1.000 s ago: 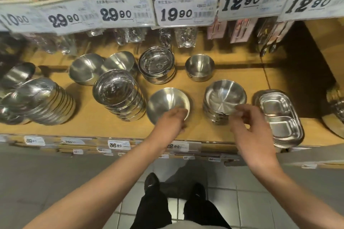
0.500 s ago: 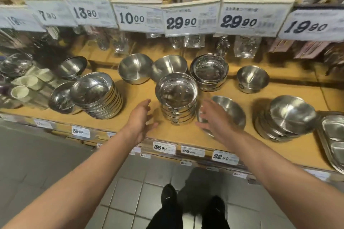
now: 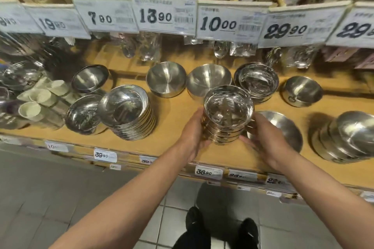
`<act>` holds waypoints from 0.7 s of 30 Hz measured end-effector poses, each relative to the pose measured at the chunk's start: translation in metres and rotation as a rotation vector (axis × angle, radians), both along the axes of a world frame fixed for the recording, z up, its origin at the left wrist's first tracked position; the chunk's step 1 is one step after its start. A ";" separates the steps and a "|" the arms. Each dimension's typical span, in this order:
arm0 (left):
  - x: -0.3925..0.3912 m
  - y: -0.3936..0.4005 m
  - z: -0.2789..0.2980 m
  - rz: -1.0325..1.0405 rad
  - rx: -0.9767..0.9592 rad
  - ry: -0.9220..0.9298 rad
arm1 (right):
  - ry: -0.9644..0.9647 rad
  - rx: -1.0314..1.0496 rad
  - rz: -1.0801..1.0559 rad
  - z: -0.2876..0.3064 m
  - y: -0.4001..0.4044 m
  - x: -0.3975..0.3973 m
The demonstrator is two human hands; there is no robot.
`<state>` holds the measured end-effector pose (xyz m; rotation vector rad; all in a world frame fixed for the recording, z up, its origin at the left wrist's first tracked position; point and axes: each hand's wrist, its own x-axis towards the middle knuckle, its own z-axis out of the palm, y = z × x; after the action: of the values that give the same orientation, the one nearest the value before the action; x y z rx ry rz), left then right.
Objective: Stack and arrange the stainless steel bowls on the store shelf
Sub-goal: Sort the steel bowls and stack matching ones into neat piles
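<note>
A tall stack of shiny steel bowls stands near the front middle of the wooden shelf. My left hand presses against its left side and my right hand against its right side, so both hands clasp the stack. Just right of it lies a single wide bowl, partly hidden by my right hand. A leaning stack of bowls sits to the left, and another leaning stack at the far right.
Behind the held stack are two single bowls, a short stack and a small handled pot. Pale cups lie at the left. Price tags hang overhead; grey floor tiles lie below.
The view has swung left along the shelf. Both hands, open and apart half a second ago, have closed in on the sides of the tall bowl stack.
</note>
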<state>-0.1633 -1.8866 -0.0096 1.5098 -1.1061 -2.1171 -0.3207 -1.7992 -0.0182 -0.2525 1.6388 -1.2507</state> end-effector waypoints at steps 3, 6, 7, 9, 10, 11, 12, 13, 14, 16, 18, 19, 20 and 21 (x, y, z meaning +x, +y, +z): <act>0.010 -0.007 -0.002 0.021 0.001 0.005 | -0.003 -0.012 0.040 0.002 -0.006 0.010; 0.025 -0.015 -0.003 0.038 -0.019 0.022 | 0.011 -0.032 0.088 0.003 -0.014 0.023; 0.030 -0.017 -0.003 0.042 -0.028 0.029 | 0.023 -0.037 0.100 0.003 -0.016 0.027; 0.039 -0.022 -0.004 0.043 -0.046 0.031 | 0.040 -0.054 0.128 0.004 -0.021 0.036; 0.042 -0.024 -0.005 0.042 -0.053 0.028 | 0.040 -0.066 0.143 0.005 -0.023 0.040; 0.046 -0.025 -0.006 0.045 -0.060 0.024 | 0.033 -0.074 0.153 0.006 -0.025 0.043; 0.049 -0.026 -0.008 0.054 -0.064 0.022 | 0.022 -0.079 0.162 0.007 -0.027 0.046; 0.052 -0.027 -0.009 0.065 -0.065 0.019 | 0.011 -0.082 0.173 0.008 -0.029 0.049; 0.054 -0.028 -0.010 0.075 -0.065 0.015 | 0.007 -0.085 0.185 0.008 -0.030 0.050; 0.058 -0.029 -0.011 0.083 -0.061 0.005 | 0.015 -0.080 0.201 0.008 -0.031 0.052; 0.059 -0.029 -0.011 0.085 -0.057 0.000 | 0.009 -0.076 0.200 0.007 -0.030 0.052; 0.059 -0.029 -0.011 0.088 -0.054 -0.002 | -0.003 -0.072 0.193 0.006 -0.029 0.051; 0.059 -0.028 -0.010 0.092 -0.050 -0.004 | -0.020 -0.069 0.181 0.007 -0.028 0.049; 0.060 -0.027 -0.010 0.097 -0.046 -0.007 | -0.036 -0.062 0.164 0.007 -0.025 0.047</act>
<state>-0.1035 -1.9137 -0.0198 1.5195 -1.0547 -2.0100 -0.2737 -1.8243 -0.0114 -0.3926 1.5186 -1.1761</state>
